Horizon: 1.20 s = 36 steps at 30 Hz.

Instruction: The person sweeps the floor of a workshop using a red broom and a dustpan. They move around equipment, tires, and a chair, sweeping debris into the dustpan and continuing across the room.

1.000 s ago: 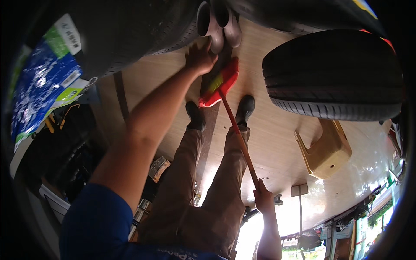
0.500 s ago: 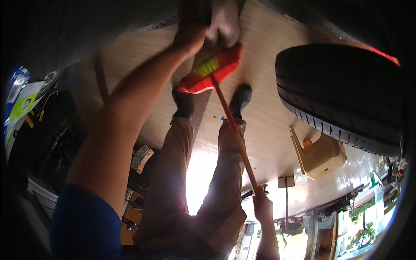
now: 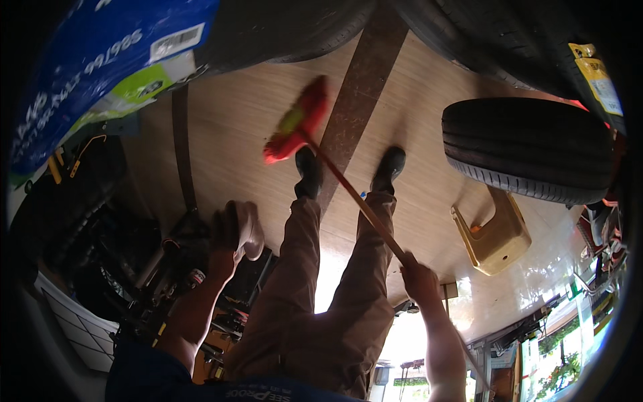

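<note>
My right hand is closed round the wooden handle of a broom. Its red head, with a yellow-green patch, is smeared by motion above the floor, just beyond my left boot. Down at the left, my left hand is closed on what look like beige shoes, partly in shadow. My fingers are mostly hidden there. My right boot stands on the wood-patterned floor, beside a dark brown strip.
A tyre stands at the right beside a tan plastic stool. More dark tyres line the far side. Blue and green plastic wrapping fills the upper left. Dark equipment crowds the left.
My left hand has brought the shoes from the far middle back to the lower left. The broom head has swung slightly left, and my right hand sits farther up in view.
</note>
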{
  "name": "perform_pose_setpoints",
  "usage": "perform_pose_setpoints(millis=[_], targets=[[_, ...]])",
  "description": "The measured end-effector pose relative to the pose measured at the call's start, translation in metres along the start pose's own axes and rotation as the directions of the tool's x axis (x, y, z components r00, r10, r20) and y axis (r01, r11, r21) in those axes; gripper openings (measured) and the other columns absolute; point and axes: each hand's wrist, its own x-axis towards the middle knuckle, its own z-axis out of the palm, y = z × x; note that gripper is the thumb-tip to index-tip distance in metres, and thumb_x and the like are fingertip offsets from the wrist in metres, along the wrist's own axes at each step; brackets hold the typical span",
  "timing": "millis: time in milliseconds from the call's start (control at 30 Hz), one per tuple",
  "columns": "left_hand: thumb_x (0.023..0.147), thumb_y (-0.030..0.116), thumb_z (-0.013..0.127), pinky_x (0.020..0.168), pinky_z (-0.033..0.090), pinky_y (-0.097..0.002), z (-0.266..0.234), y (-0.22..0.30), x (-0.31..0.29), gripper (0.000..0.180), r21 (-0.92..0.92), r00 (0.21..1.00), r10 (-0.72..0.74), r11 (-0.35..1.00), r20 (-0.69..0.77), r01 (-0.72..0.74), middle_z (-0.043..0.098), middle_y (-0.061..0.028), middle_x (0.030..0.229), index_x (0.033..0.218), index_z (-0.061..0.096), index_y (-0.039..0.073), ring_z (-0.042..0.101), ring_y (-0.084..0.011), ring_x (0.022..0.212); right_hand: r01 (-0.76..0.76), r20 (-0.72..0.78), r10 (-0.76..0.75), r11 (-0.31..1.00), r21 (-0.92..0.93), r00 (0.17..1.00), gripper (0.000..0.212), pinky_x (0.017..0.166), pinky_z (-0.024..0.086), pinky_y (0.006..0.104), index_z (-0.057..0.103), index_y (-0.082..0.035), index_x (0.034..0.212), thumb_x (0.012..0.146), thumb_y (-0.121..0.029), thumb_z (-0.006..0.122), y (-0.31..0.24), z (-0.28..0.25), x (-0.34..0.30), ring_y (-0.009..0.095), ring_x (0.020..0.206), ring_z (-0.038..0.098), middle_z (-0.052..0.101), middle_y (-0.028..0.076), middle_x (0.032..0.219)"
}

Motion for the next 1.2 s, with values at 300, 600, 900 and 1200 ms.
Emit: perform_pose_setpoints(millis=[300,600,900,1200], targets=[[0.087,0.029,0.054,0.069,0.049,-0.0467,0.084,-0.085,-0.085,0.027,0.061,0.968,-0.157,0.987,0.196,0.148,0.063,-0.0194,0.078,0.08,0.064,0.004,0.062,-0.0376,0.076,0.016,-0.09,-0.022,0.998,-0.065,0.996,0.034,0.071,0.049,0.05,0.046,-0.019,0.122,0.09,-0.033,0.049,-0.093,-0.045,0.107,0.039,0.084,0.061,0.064,0.02,0.087],[0.09,0.028,0.049,0.066,0.048,-0.0487,0.116,-0.081,-0.045,0.03,-0.041,0.997,-0.072,0.997,-0.021,0.071,0.062,-0.021,0.075,0.077,0.062,0.003,0.06,-0.0406,0.073,-0.15,-0.188,0.132,0.985,-0.083,0.973,0.028,0.069,0.047,0.0528,0.046,-0.015,0.115,0.09,-0.029,0.048,-0.072,-0.069,0.046,0.04,0.079,0.061,0.064,0.02,0.081],[0.091,0.03,0.048,0.064,0.045,-0.05,0.08,-0.067,-0.017,0.033,-0.126,0.996,-0.082,0.989,-0.02,0.078,0.059,-0.0219,0.073,0.075,0.059,0.003,0.058,-0.0409,0.07,-0.129,-0.156,0.18,0.949,0.288,0.971,0.034,0.07,0.047,0.0513,0.05,-0.012,0.119,0.088,-0.024,0.053,-0.089,-0.001,-0.023,0.044,0.086,0.059,0.061,0.026,0.087],[0.088,0.029,0.052,0.067,0.044,-0.0508,0.078,-0.07,-0.011,0.03,-0.118,0.997,-0.01,0.993,-0.073,0.001,0.06,-0.0229,0.073,0.078,0.06,0.001,0.058,-0.0423,0.072,0.006,-0.258,0.024,0.993,0.116,0.966,0.031,0.069,0.047,0.0505,0.051,-0.009,0.115,0.089,-0.026,0.05,-0.037,0.016,0.031,0.044,0.084,0.058,0.062,0.024,0.086]])
